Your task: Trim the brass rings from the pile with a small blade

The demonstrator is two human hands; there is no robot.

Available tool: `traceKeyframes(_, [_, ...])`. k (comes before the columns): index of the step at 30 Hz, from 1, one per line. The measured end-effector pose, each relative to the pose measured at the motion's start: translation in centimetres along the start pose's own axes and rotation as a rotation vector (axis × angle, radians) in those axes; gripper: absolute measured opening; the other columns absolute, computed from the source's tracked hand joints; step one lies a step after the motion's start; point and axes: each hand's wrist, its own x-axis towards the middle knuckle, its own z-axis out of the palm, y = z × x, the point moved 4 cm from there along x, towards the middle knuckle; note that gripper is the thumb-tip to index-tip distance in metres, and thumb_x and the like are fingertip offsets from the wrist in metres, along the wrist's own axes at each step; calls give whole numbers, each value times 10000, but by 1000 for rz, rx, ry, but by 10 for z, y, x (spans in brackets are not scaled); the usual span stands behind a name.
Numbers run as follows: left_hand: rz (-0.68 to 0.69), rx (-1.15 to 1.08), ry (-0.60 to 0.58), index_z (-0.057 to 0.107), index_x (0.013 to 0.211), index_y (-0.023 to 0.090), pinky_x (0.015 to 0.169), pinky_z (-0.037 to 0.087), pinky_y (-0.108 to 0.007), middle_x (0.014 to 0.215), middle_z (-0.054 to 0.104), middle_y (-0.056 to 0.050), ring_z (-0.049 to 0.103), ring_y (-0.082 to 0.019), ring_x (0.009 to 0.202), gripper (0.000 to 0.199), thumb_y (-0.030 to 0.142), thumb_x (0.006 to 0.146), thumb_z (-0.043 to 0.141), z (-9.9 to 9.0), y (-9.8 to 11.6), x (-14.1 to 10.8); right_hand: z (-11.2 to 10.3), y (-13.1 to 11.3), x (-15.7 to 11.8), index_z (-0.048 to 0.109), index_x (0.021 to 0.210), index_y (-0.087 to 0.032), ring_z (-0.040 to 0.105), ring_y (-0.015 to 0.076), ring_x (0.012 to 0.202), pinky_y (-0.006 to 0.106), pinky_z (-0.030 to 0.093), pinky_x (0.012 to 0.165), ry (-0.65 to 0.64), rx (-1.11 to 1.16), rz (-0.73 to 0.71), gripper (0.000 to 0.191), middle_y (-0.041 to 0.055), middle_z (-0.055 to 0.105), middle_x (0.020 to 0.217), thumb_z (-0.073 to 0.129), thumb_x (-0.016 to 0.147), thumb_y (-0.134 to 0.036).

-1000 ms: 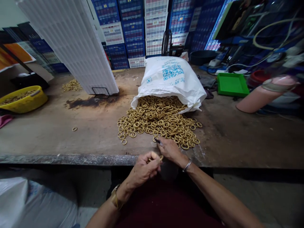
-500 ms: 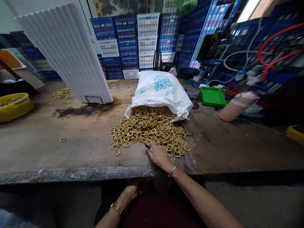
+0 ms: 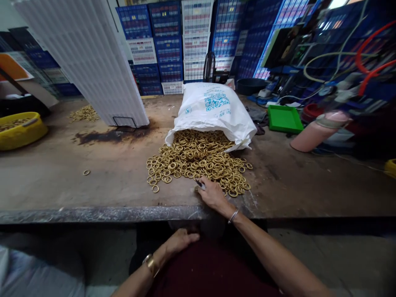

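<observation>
Brass-coloured rings [image 3: 198,159] spill from the mouth of a white woven sack [image 3: 213,107] onto the table. At the near edge of this heap, my right hand [image 3: 213,196] is closed in a pinch around a small dark-tipped tool [image 3: 200,184], whose exact kind I cannot make out. A ring may lie under its fingertips; that spot is too small to tell. My left hand [image 3: 181,241] is below the table edge, by my lap, with its fingers curled and thumb forward. Whatever it holds, if anything, is hidden. One loose ring [image 3: 86,172] lies apart on the left.
A tall white corrugated panel [image 3: 93,62] stands in a black wire holder [image 3: 124,122]. Left of it are another ring pile [image 3: 84,114] and a yellow basin [image 3: 23,136]. A green tray [image 3: 284,119] and pink bottle [image 3: 318,134] stand on the right. Stacked crates [image 3: 168,49] line the back.
The view has tilted down and shifted slightly. My left hand has come up and to the right, nearer the table edge. My right hand stays by the heap with the small tool.
</observation>
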Motion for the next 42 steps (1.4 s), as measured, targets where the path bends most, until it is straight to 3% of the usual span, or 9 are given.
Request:
traceKeyframes(2, [46, 248, -135, 649, 717, 112, 518, 379, -212, 577, 560, 13, 496, -113, 547, 136, 217, 636, 679, 9, 10, -16, 0, 4, 1, 523, 772, -181, 473, 111, 601, 207, 311, 562, -26, 177, 44, 90, -15, 543, 666, 489, 702, -227])
traceKeyframes(4, [275, 513, -146, 647, 798, 148, 593, 385, -208, 676, 585, 9, 499, -112, 632, 131, 232, 720, 582, 19, 30, -27, 1, 5, 0, 522, 761, -180, 430, 91, 538, 193, 308, 513, -72, 372, 105, 107, -41, 497, 605, 506, 662, -218])
traceKeyframes(8, [663, 653, 186, 549, 1046, 169, 598, 397, -219, 777, 589, -23, 491, -103, 609, 281, 259, 789, 476, 23, 66, -23, 6, 2, -8, 527, 836, -182, 315, 59, 381, 175, 238, 391, -207, 712, 265, 186, -93, 376, 451, 503, 668, -261])
traceKeyframes(11, [805, 696, 272, 521, 1095, 177, 570, 397, -221, 778, 581, -30, 484, -102, 585, 326, 257, 781, 491, 25, 76, -7, 9, -3, -15, 518, 820, -181, 268, 51, 332, 168, 189, 337, -275, 895, 342, 197, -108, 331, 402, 513, 679, -319])
traceKeyframes(15, [769, 613, 234, 568, 985, 171, 604, 417, -225, 733, 596, -23, 510, -105, 603, 235, 266, 787, 486, 27, 80, 9, 10, -2, -18, 505, 769, -175, 272, 44, 323, 160, 192, 308, -242, 974, 363, 203, -103, 362, 410, 543, 664, -345])
traceKeyframes(23, [430, 170, 268, 532, 926, 127, 398, 375, -170, 601, 552, 9, 485, -78, 444, 383, 439, 706, 566, 24, 74, 17, 13, -1, -16, 527, 789, -161, 335, 48, 379, 172, 285, 385, -114, 894, 268, 182, -82, 429, 478, 526, 676, -304])
traceKeyframes(32, [459, 176, 290, 534, 683, 145, 407, 323, -167, 465, 414, 64, 368, -54, 408, 268, 408, 725, 554, 24, 77, 17, 7, -5, -16, 558, 734, -162, 452, 84, 565, 191, 368, 558, -2, 616, -6, 127, -28, 518, 630, 491, 724, -269])
traceKeyframes(36, [471, 277, 350, 546, 716, 149, 405, 297, -175, 462, 402, 69, 351, -57, 400, 214, 361, 747, 529, 24, 77, 15, 1, -8, -18, 558, 738, -163, 433, 84, 550, 187, 355, 536, -49, 595, -14, 140, -32, 496, 615, 474, 738, -275])
traceKeyframes(42, [648, 403, 354, 549, 709, 154, 523, 357, -181, 612, 520, 31, 438, -67, 529, 158, 300, 758, 513, 27, 84, 9, -3, -10, -17, 528, 671, -167, 400, 81, 529, 191, 338, 525, -86, 577, 29, 138, -46, 452, 566, 475, 726, -282])
